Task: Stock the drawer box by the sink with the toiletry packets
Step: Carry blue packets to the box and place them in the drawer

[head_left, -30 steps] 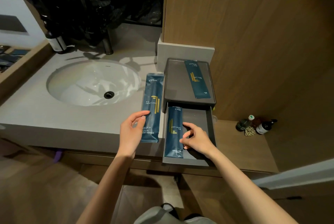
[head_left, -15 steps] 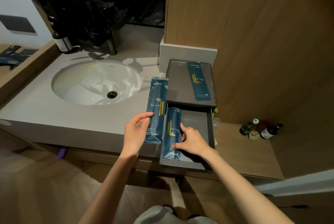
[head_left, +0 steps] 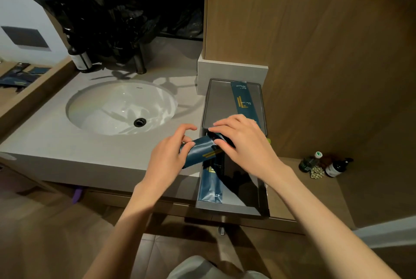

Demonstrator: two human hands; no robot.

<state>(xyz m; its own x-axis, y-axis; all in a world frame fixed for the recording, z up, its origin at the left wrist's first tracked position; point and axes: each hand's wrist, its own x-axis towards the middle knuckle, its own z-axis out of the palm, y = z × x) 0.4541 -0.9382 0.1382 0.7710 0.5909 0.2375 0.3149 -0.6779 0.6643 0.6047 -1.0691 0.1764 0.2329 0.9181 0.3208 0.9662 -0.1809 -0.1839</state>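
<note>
The left hand [head_left: 166,154] is pinching one end of the blue packet [head_left: 200,152], and the right hand [head_left: 238,141] is gripping the other end. They are holding it sideways over the back left corner of the open drawer [head_left: 227,209]. It may be heading for a snag on the drawer's left wall, or for a crooked landing on the second packet [head_left: 211,186]. It is looking long, shiny and bendy.

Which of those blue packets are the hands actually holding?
The crosswise packet, gripped by left hand and right hand over the open drawer. The lengthwise packet lies inside it; the third packet rests atop the box.
</note>
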